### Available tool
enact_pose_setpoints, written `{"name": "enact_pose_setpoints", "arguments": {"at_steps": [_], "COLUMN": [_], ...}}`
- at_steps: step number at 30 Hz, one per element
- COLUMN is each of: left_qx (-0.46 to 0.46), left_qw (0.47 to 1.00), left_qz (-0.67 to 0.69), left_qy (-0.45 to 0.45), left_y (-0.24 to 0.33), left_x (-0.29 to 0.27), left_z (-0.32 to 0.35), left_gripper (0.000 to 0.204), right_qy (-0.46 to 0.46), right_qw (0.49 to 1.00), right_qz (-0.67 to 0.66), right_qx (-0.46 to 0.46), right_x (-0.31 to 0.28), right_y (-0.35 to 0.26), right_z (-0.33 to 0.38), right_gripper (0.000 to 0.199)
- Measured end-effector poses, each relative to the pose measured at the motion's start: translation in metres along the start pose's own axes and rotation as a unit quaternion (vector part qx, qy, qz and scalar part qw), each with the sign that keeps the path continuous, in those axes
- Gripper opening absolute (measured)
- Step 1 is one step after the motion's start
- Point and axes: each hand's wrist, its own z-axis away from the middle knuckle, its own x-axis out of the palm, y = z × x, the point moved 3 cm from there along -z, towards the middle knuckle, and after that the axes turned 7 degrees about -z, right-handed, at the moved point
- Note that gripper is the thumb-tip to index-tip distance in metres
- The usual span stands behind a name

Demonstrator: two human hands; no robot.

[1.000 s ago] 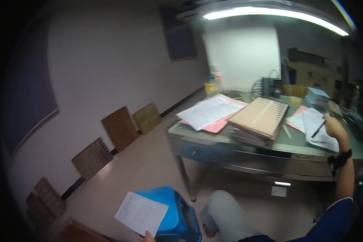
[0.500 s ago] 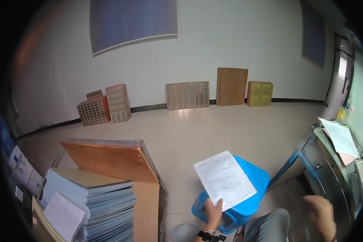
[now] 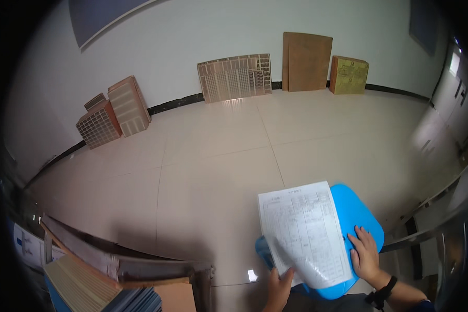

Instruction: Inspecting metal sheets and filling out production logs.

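My right hand (image 3: 368, 260): bare, fingers (image 3: 368, 238) uncovered. Black wrist strap (image 3: 388, 286) on that side, small dark block (image 3: 376, 298) attached, thin black tail (image 3: 382, 307) under it, can't tell if it's a cable. Sliver of my dark blue sleeve (image 3: 427, 305) at the lower right. My left hand (image 3: 279, 292) is bare too. Greyish trousers (image 3: 327, 303) on me, mostly cut off by the bottom edge.

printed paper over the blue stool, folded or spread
Spread: the paper shows a broad printed face, its lower part curving by the left hand.
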Motion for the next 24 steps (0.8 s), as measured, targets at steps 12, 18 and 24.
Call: {"name": "enact_pose_setpoints", "arguments": {"at_steps": [12,18,24], "left_qx": [-0.256,-0.243,-0.086], "left_qw": [0.961,0.962,0.905], "left_qz": [-0.007,-0.069,-0.416], "left_qy": [0.105,0.109,0.042], "left_y": [0.048,0.108,0.264], "left_x": [-0.063,-0.124,-0.117], "left_z": [0.136,0.206,0.163], "left_gripper": [0.037,0.044,0.028], "right_qy": [-0.076,-0.411,-0.494], "right_qw": [0.996,0.885,0.861], "right_qz": [0.022,-0.155,-0.120], "right_qx": [0.044,0.153,-0.020], "right_x": [0.009,0.021,0.049], "right_y": [0.018,0.019,0.038], "right_z": [-0.007,0.011,0.057], "right_gripper": [0.051,0.041,0.034]}}
